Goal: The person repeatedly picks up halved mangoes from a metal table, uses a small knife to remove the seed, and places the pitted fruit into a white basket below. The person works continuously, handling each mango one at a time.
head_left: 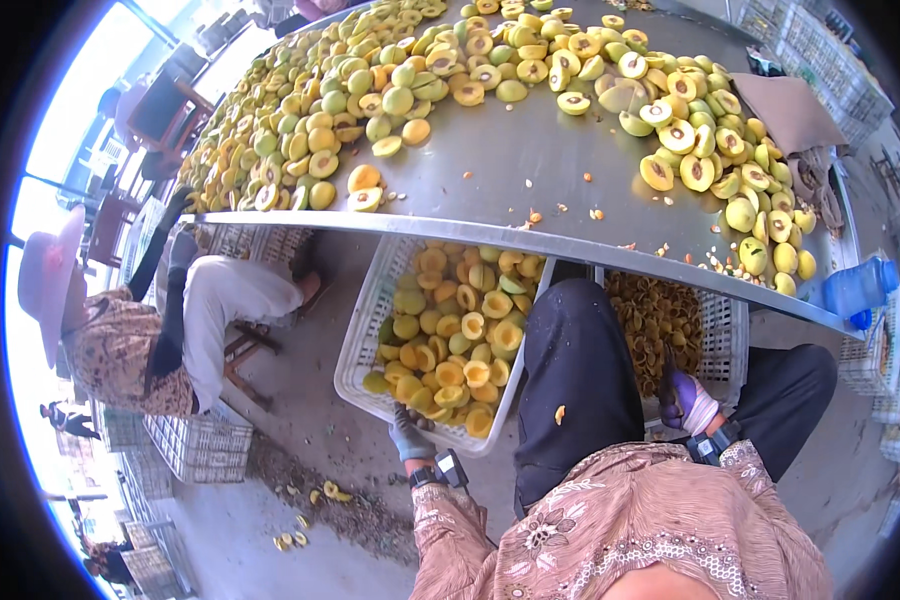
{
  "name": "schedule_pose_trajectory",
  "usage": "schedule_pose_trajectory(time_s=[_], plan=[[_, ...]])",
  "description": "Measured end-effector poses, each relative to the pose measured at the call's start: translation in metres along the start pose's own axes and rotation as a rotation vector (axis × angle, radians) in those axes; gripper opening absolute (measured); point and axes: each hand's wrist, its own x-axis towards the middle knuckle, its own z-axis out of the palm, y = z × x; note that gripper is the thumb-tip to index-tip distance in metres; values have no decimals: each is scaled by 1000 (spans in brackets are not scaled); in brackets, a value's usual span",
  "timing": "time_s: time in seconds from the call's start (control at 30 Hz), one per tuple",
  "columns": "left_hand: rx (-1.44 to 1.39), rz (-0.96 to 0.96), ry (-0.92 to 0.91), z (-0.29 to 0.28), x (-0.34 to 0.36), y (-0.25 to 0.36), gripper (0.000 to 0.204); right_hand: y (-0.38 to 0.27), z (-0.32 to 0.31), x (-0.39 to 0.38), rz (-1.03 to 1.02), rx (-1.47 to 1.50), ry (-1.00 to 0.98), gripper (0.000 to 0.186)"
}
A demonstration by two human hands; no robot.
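My left hand, in a grey glove, grips the near rim of a white plastic crate. Inside that crate lie halved yellow-green fruits, apparently apricots or plums, many with the stone hollow facing up. My right hand, gloved in purple with a white wrap at the wrist, hangs low between my knees. Its fingers curl round a dark narrow thing that I cannot make out. Beside it stands a second white crate, filled with brown pit shells.
A metal table spans the front, heaped with halved fruits; loose kernels lie near its edge. A blue plastic bottle is at its right corner, below a brown cloth. Leftward, another person in a hat sits near stacked crates.
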Motion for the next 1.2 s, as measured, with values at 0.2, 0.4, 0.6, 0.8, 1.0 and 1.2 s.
schedule_pose_trajectory(time_s=[0.2, 0.4, 0.6, 0.8, 1.0, 1.2], plan=[[81, -79, 33, 3, 9, 3, 26, -6, 44, 1, -103, -490, 319, 16], [191, -165, 63, 32, -10, 25, 27, -15, 71, -13, 84, -177, 431, 32], [240, 5, 10, 19, 22, 51, 24, -4, 55, -45, 63, -21, 497, 22], [274, -20, 45, -6, 56, 35, 24, -7, 92, -35, -50, -67, 652, 26], [230, -120, 77, 25, 18, 44, 24, -12, 99, -37, -83, 6, 412, 29], [195, -109, 202, -4, 3, 0, 24, -3, 68, -52, -22, -44, 588, 28]])
